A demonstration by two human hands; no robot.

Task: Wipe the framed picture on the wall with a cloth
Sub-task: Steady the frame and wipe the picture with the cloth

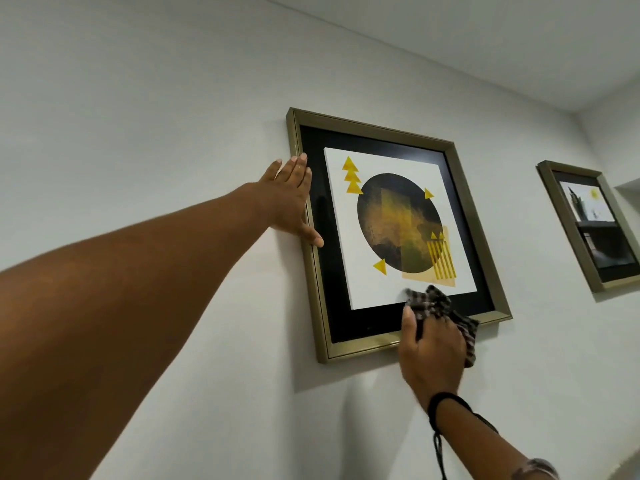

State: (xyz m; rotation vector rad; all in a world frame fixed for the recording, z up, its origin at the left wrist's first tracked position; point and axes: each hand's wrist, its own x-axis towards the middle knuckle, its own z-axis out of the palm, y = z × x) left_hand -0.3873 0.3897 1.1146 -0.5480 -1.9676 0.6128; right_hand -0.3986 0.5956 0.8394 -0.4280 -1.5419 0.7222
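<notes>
A framed picture (388,161) hangs on the white wall, with a gold-coloured frame, a black mat and a print of a dark circle with yellow triangles. My left hand (289,202) lies flat against the frame's left side, fingers spread, thumb on the frame edge. My right hand (431,348) holds a dark checked cloth (433,303) bunched against the glass at the lower right part of the picture, over the bottom edge of the print and the black mat. A black band circles my right wrist.
A second, smaller framed picture (588,223) hangs to the right on the same wall. A recess (628,190) in the wall shows at the far right edge. The ceiling meets the wall above the frames.
</notes>
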